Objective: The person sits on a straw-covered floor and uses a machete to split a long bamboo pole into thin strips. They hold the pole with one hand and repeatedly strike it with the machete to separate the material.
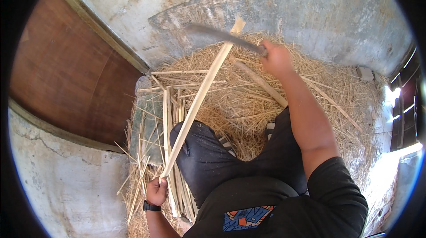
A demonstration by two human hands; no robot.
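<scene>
My left hand (156,191), a dark watch on its wrist, is closed round the lower end of a long pale split-bamboo strip (199,98). The strip slants up and away past my left knee, its frayed far end near the wall. My right hand (277,60) grips the handle of a machete (222,35), whose dark blade points left and is smeared by motion. In this view the blade crosses the strip near its far end; whether they touch I cannot tell.
Straw-like shavings (248,131) cover the floor around my feet. Several cut strips (167,118) lie beside my left leg, near a greenish stone slab (148,118). A round pole (262,82) rests ahead. A brown door (75,69) stands left, a stained wall (310,16) ahead.
</scene>
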